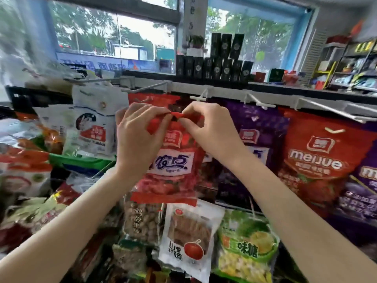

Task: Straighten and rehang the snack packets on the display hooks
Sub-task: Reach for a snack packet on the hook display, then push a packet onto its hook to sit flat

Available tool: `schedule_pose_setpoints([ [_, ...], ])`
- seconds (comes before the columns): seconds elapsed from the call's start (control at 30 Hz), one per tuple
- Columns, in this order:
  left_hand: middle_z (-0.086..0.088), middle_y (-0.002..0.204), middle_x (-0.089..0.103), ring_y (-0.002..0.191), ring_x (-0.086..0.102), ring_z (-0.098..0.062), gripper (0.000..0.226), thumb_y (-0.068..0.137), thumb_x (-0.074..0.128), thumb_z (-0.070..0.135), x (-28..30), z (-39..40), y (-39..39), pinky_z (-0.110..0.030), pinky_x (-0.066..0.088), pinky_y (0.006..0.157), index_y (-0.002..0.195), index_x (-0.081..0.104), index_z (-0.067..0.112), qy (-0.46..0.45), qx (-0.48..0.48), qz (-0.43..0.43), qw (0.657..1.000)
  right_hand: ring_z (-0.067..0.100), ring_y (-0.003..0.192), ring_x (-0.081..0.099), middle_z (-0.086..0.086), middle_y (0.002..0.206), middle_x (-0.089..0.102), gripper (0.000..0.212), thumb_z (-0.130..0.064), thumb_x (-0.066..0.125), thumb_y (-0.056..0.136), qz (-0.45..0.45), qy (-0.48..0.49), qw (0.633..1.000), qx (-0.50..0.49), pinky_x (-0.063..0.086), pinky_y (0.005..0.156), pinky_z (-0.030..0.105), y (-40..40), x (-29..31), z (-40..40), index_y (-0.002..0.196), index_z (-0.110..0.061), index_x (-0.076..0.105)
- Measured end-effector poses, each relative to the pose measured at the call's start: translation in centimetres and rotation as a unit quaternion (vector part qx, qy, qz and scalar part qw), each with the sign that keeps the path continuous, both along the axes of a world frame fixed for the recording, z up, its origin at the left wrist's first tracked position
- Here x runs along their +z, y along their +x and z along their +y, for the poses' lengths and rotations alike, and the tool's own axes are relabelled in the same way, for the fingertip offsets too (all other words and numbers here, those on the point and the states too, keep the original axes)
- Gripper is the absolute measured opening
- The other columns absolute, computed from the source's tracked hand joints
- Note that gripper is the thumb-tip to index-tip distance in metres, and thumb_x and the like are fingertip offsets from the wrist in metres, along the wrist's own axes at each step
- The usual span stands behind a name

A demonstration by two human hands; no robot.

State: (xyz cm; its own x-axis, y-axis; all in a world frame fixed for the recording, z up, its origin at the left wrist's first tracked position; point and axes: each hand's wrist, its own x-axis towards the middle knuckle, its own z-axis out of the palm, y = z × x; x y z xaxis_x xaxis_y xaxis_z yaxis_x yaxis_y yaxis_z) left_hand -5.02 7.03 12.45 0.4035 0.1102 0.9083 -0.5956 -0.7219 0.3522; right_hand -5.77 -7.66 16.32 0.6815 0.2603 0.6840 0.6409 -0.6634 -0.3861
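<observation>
At mid-frame, the left hand [138,131] pinches the top left edge of a red packet [173,168]; the right hand [206,125] pinches its top right. The packet hangs below a bare hook [142,87], a purple packet [255,139] to its right.

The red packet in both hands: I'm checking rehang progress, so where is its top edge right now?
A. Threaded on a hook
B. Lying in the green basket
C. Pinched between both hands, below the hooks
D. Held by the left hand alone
C: the left hand and right hand both pinch the folded top of the red packet, below the hook.
</observation>
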Motion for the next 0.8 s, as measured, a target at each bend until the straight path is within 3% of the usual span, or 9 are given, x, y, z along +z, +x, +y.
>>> schedule_pose_setpoints([
  [0.1,0.010,0.089,0.061,0.091,0.057,-0.023,0.023,0.086,0.055,0.030,0.3,3.4,1.5,-0.048,0.042,0.088,0.093,0.069,0.012,-0.036,0.018,0.002,0.999,0.014,0.084,0.065,0.002,0.091,0.071,0.015,-0.017,0.059,0.089,-0.024,0.001,1.000,0.007,0.050,0.081,0.030,1.6,0.5,4.5,0.097,-0.009,0.070],
  [0.2,0.006,0.088,0.063,0.090,0.055,-0.024,0.019,0.087,0.055,0.025,0.6,5.7,3.6,-0.036,0.035,0.085,0.093,0.067,0.012,-0.054,0.029,0.002,0.998,0.018,0.090,0.064,0.004,0.095,0.071,0.016,-0.017,0.056,0.090,-0.035,-0.016,0.998,-0.046,0.049,0.083,0.033,3.9,1.1,7.9,0.098,-0.010,0.069],
  [0.33,0.000,0.086,0.067,0.087,0.049,-0.019,0.021,0.089,0.054,0.026,0.7,7.9,5.8,-0.034,0.034,0.082,0.091,0.067,0.011,-0.001,0.000,-0.034,0.999,0.020,0.092,0.064,0.003,0.095,0.071,0.016,-0.017,0.056,0.089,-0.039,0.010,0.994,-0.102,0.050,0.085,0.037,5.9,1.4,10.2,0.097,-0.013,0.070],
  [0.47,-0.005,0.081,0.071,0.083,0.050,-0.017,0.019,0.086,0.060,0.024,-0.2,10.6,8.0,-0.037,0.036,0.084,0.087,0.071,0.009,0.053,-0.025,-0.066,0.996,0.017,0.092,0.065,0.002,0.095,0.072,0.015,-0.017,0.059,0.088,-0.012,0.011,0.992,-0.127,0.050,0.085,0.033,6.1,0.1,11.2,0.096,-0.011,0.071],
  [0.7,-0.001,0.089,0.070,0.088,0.057,-0.022,0.018,0.087,0.060,0.025,0.9,10.4,9.8,-0.027,0.034,0.079,0.094,0.071,0.012,0.028,-0.135,0.032,0.990,0.017,0.087,0.066,0.002,0.091,0.073,0.014,-0.017,0.062,0.086,-0.021,0.052,0.978,-0.202,0.051,0.080,0.031,6.6,-0.2,12.2,0.092,-0.010,0.073],
  [0.8,0.001,0.087,0.068,0.087,0.053,-0.014,0.018,0.086,0.061,0.024,0.4,11.2,9.9,-0.021,0.032,0.078,0.093,0.071,0.011,0.035,-0.165,0.024,0.985,0.007,0.077,0.063,-0.001,0.091,0.073,0.014,-0.018,0.063,0.086,-0.018,0.036,0.979,-0.202,0.047,0.072,0.015,6.3,-0.3,12.0,0.092,-0.011,0.073],
])
